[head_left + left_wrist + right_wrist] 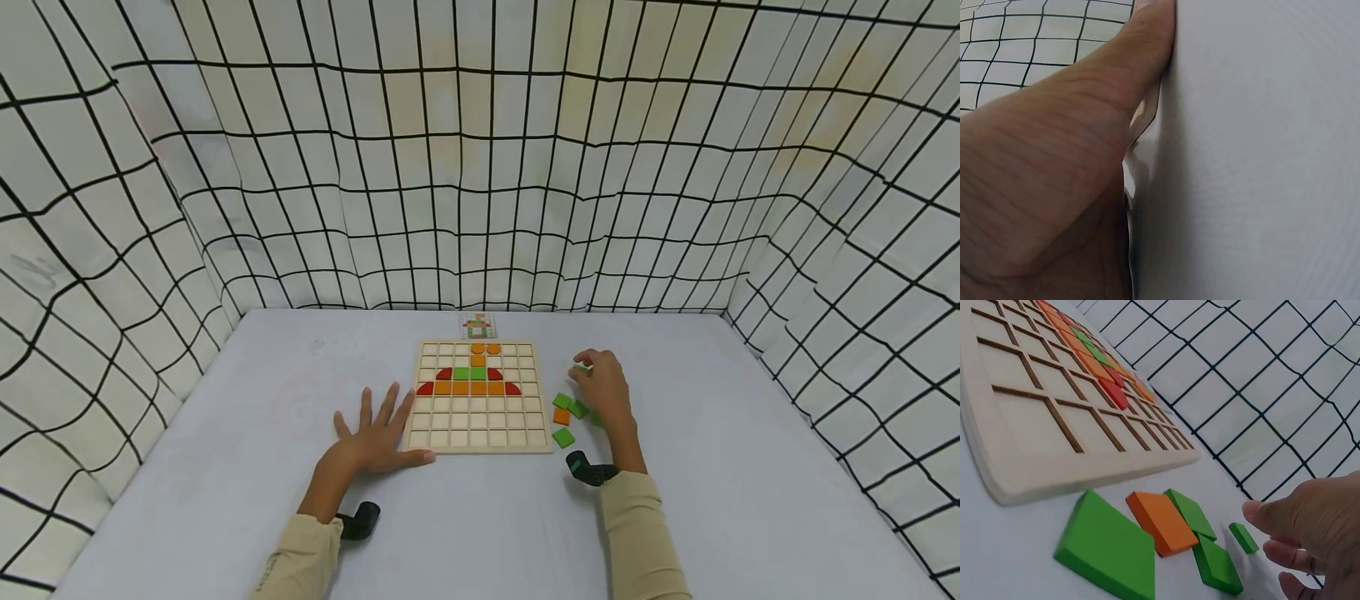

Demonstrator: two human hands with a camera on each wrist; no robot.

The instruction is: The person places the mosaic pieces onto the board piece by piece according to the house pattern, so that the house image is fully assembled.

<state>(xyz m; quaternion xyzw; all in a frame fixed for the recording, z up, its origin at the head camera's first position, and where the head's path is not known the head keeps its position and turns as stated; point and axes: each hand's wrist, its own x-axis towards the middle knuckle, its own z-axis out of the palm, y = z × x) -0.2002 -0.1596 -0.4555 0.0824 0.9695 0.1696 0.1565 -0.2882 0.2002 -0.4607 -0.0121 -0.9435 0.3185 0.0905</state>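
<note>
A wooden grid board [480, 421] lies on the table, with red, orange and green pieces set in its upper rows. My left hand [378, 442] rests spread out at the board's lower left corner, thumb along the near edge. In the left wrist view the thumb [1122, 69] hides most of the board. To the board's right, my right hand [603, 385] has its fingers loosely bent about a green tile [1244, 537]; a gap shows between thumb and tile. Nearer me lie several loose green tiles [1110, 550] and an orange square tile [1160, 522].
A small pattern card [478, 325] lies just behind the board. White cloth covers the table [262, 400]. Black netting [487, 167] over pale walls surrounds its back and sides. Each wrist carries a black camera mount [362, 521].
</note>
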